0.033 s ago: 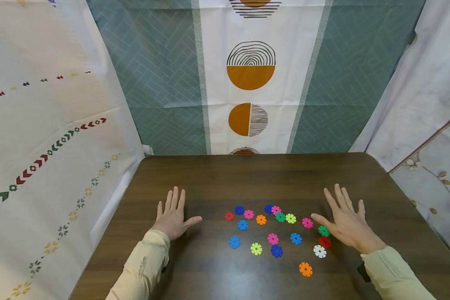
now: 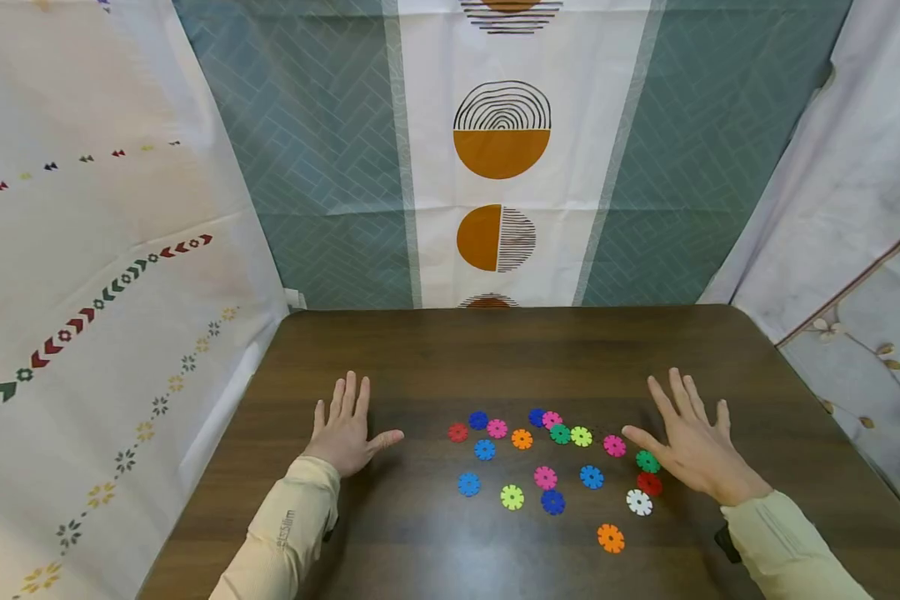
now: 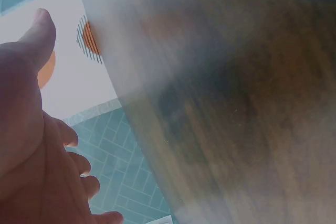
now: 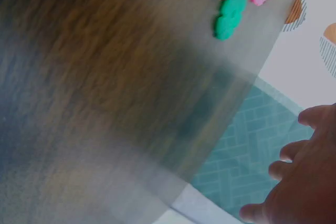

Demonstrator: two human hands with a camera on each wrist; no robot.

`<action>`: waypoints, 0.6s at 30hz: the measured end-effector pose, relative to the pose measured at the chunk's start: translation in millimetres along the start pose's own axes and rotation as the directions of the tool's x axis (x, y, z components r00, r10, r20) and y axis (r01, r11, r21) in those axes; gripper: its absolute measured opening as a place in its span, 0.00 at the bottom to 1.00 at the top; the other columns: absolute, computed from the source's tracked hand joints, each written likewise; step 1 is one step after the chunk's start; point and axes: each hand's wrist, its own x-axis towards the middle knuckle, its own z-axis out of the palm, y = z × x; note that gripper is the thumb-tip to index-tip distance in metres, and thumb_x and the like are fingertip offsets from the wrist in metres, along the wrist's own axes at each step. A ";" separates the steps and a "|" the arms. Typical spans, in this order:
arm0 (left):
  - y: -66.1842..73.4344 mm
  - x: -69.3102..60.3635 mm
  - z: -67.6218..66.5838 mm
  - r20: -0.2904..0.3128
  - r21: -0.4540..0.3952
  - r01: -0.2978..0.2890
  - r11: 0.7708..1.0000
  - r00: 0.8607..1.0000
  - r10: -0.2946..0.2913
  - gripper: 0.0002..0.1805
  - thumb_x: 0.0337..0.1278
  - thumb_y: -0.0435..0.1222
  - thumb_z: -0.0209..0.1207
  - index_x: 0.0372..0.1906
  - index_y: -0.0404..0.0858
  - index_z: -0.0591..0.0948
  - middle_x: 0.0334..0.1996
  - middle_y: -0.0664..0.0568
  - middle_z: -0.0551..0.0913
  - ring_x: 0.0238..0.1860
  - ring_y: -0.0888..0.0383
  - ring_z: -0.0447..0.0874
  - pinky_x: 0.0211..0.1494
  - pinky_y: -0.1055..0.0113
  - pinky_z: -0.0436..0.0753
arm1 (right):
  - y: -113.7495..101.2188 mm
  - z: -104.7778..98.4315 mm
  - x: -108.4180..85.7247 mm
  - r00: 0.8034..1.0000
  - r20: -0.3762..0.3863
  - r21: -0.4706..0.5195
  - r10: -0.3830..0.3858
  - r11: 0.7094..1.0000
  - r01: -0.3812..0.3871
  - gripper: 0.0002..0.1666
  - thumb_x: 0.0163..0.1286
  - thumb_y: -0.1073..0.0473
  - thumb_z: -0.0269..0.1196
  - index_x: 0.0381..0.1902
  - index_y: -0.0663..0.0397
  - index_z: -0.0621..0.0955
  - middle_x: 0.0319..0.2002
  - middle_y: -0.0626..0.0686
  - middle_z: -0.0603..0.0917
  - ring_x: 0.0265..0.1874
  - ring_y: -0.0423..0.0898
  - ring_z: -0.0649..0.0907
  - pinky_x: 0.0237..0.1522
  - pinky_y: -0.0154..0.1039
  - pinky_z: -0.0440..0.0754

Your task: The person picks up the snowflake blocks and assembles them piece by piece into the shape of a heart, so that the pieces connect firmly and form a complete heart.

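Several flat notched plastic discs lie scattered over the middle of the brown table. My left hand (image 2: 342,435) is over the table to their left, fingers straight and spread, holding nothing. Closest to it are a red disc (image 2: 457,432) and a light blue disc (image 2: 468,484), both well apart from the thumb. On the other side, my right hand (image 2: 693,450) has its fingers spread too. Its thumb is near a pink disc (image 2: 614,446) and a green disc (image 2: 647,462); a dark red disc (image 2: 649,484) and a white disc (image 2: 639,502) lie beside that hand.
An orange disc (image 2: 611,538) lies nearest the front. At the back, blue, pink, green and yellow-green discs (image 2: 581,437) sit close together, some touching or overlapping. The wooden table (image 2: 495,350) ends at a patterned curtain (image 2: 330,167); white cloths (image 2: 120,292) hang at both sides.
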 end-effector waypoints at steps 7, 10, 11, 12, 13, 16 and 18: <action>11.8 0.6 -2.0 -0.024 -0.059 -0.038 0.998 0.999 0.037 0.58 0.57 0.65 0.54 0.77 0.33 0.42 0.76 0.35 0.32 0.76 0.39 0.30 0.71 0.36 0.40 | -1.6 0.5 -4.5 0.999 -0.007 0.056 0.033 0.998 -0.032 0.58 0.68 0.29 0.52 0.77 0.53 0.38 0.75 0.63 0.28 0.73 0.64 0.31 0.57 0.75 0.21; 28.9 1.7 -1.4 -0.073 -0.130 -0.088 0.988 0.994 0.079 0.53 0.59 0.60 0.58 0.76 0.33 0.50 0.75 0.32 0.41 0.75 0.36 0.39 0.71 0.36 0.47 | -8.1 -2.0 -5.3 0.999 -0.031 0.090 0.017 0.996 -0.014 0.58 0.68 0.30 0.53 0.78 0.53 0.39 0.75 0.62 0.29 0.73 0.65 0.34 0.59 0.76 0.26; 36.0 2.2 -0.9 -0.085 -0.149 -0.105 0.983 0.992 0.093 0.50 0.59 0.58 0.59 0.75 0.33 0.54 0.74 0.31 0.47 0.74 0.35 0.44 0.70 0.36 0.50 | -11.6 -2.6 -5.4 0.999 -0.042 0.104 0.009 0.995 -0.004 0.58 0.68 0.30 0.53 0.78 0.54 0.40 0.76 0.63 0.31 0.73 0.66 0.36 0.59 0.77 0.29; 43.7 3.0 -0.2 -0.093 -0.163 -0.122 0.979 0.990 0.108 0.46 0.60 0.55 0.60 0.74 0.33 0.59 0.72 0.30 0.53 0.72 0.34 0.51 0.69 0.37 0.55 | -15.5 -2.8 -5.1 0.999 -0.051 0.120 0.000 0.993 0.007 0.57 0.68 0.31 0.54 0.78 0.55 0.41 0.76 0.64 0.33 0.73 0.67 0.38 0.60 0.77 0.32; 51.4 4.2 1.8 -0.094 -0.167 -0.136 0.976 0.988 0.121 0.43 0.60 0.53 0.61 0.72 0.33 0.63 0.69 0.31 0.60 0.69 0.35 0.57 0.67 0.38 0.59 | -19.5 -2.6 -4.7 0.998 -0.060 0.131 -0.009 0.991 0.016 0.57 0.68 0.32 0.55 0.78 0.56 0.43 0.76 0.65 0.35 0.72 0.69 0.40 0.60 0.77 0.35; 75.4 8.5 9.2 -0.068 -0.156 -0.163 0.974 0.986 0.154 0.33 0.59 0.49 0.64 0.65 0.35 0.73 0.57 0.36 0.73 0.58 0.39 0.70 0.59 0.42 0.71 | -34.1 -0.8 -2.1 0.996 -0.079 0.154 -0.038 0.987 0.050 0.53 0.68 0.34 0.57 0.76 0.61 0.51 0.74 0.69 0.46 0.69 0.72 0.49 0.59 0.76 0.44; 91.8 10.5 16.7 -0.047 -0.134 -0.181 0.974 0.983 0.176 0.29 0.58 0.46 0.65 0.61 0.35 0.78 0.51 0.40 0.76 0.53 0.42 0.73 0.54 0.46 0.74 | -44.4 1.5 0.7 0.995 -0.077 0.145 -0.060 0.987 0.071 0.48 0.68 0.36 0.58 0.73 0.63 0.59 0.71 0.69 0.55 0.66 0.71 0.55 0.58 0.73 0.51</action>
